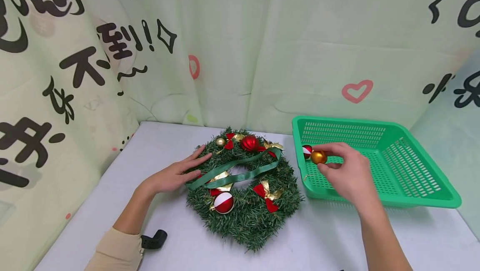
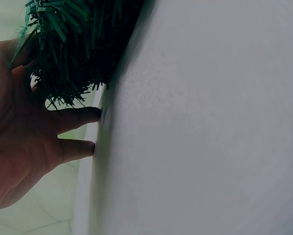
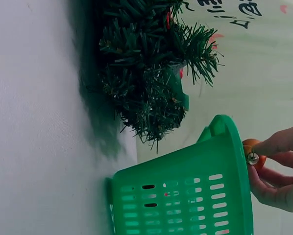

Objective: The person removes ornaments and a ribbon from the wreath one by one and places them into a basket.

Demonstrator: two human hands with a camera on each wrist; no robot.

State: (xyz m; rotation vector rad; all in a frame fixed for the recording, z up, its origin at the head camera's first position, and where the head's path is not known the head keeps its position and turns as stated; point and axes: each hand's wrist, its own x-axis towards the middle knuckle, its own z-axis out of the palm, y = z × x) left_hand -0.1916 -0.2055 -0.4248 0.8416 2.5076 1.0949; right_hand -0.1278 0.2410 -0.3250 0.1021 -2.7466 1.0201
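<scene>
My right hand pinches a gold Christmas bauble between thumb and fingers at the left side of the green basket. In the right wrist view the bauble's metal cap shows near the basket rim. Beside it in the basket is a red-and-white bauble, partly hidden. My left hand rests with fingers spread on the left edge of a green wreath. The wreath carries a red-and-white bauble, a red bauble, a small gold bauble, several red-and-gold bows and a green ribbon.
A white-covered table bears the wreath and basket. Behind it hangs a pale green curtain with black lettering and pink hearts. A black strap device sits at the left wrist.
</scene>
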